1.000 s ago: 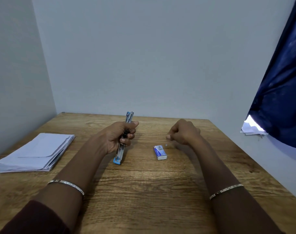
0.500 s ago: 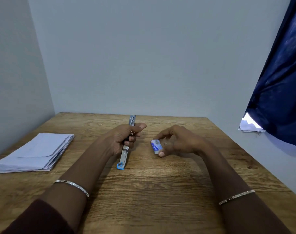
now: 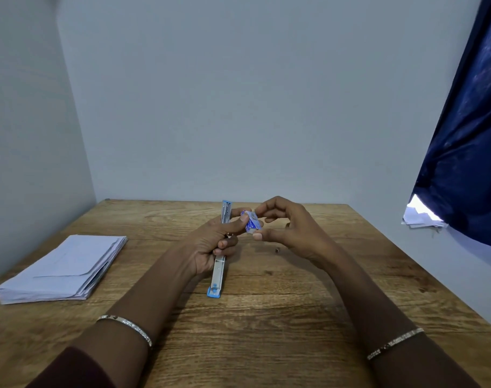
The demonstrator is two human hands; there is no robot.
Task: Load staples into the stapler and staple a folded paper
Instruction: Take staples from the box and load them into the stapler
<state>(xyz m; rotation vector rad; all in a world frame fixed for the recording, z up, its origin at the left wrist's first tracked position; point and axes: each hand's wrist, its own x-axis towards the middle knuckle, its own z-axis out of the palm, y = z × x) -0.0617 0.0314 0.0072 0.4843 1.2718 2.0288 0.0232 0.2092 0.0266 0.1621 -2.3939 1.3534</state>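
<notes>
We note the left hand [image 3: 210, 245] clenched round the opened stapler [image 3: 220, 264] — right hand [image 3: 289, 231], at 3 o'clock, pinching the staple box [image 3: 252, 222].

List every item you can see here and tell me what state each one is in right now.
stapler: swung open, gripped by left hand
staple box: lifted, pinched by right hand, left thumb touching
paper stack: flat on table, untouched
curtain: hanging

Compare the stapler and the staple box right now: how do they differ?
The stapler is long and narrow, swung open, gripped by the left hand; the staple box is small and blocky, pinched by the right hand with the left thumb touching. Both are blue-accented and off the table.
</notes>
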